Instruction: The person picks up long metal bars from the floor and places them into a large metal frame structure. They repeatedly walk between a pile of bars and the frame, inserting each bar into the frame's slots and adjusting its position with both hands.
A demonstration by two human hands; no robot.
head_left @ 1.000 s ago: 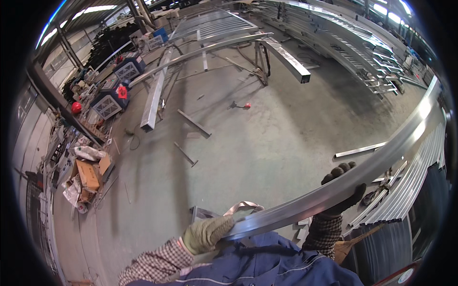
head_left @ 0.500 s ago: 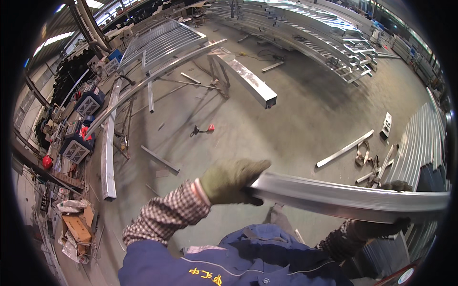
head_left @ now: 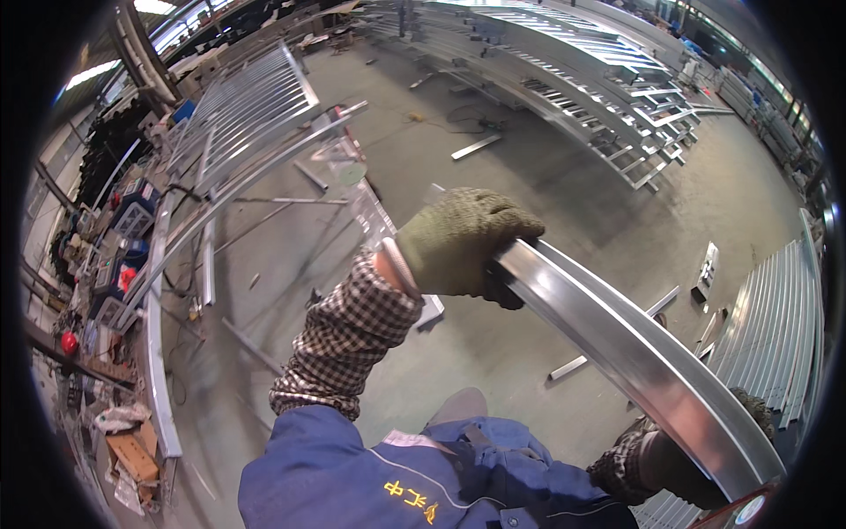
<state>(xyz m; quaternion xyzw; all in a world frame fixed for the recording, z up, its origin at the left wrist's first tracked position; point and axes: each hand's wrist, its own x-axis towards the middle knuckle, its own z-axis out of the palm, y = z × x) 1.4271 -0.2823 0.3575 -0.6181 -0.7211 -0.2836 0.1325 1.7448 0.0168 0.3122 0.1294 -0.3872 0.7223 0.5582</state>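
Note:
A long silver metal profile [head_left: 630, 348] slants in front of me, from the middle of the view down to the lower right. My left hand [head_left: 469, 242], in a green knit glove, is closed round its far upper end. At the near lower end, my right hand [head_left: 677, 465] in a dark glove grips it from beneath; fingertips show past the far edge, while the profile covers the rest of that hand. The bar is held off the floor at about waist height.
Stacked welded metal frames [head_left: 573, 97] stand at the back right. A barred panel [head_left: 256, 115] rests at the left, with a long beam [head_left: 161, 379] nearby. Ribbed metal lengths [head_left: 767, 322] lie at the right. A cardboard box [head_left: 134, 458] sits lower left, and loose bars [head_left: 476, 147] are on the floor.
My left hand has risen and moved right with its end of the profile. The right end has dropped, so the bar is now steeply slanted. The view has also shifted.

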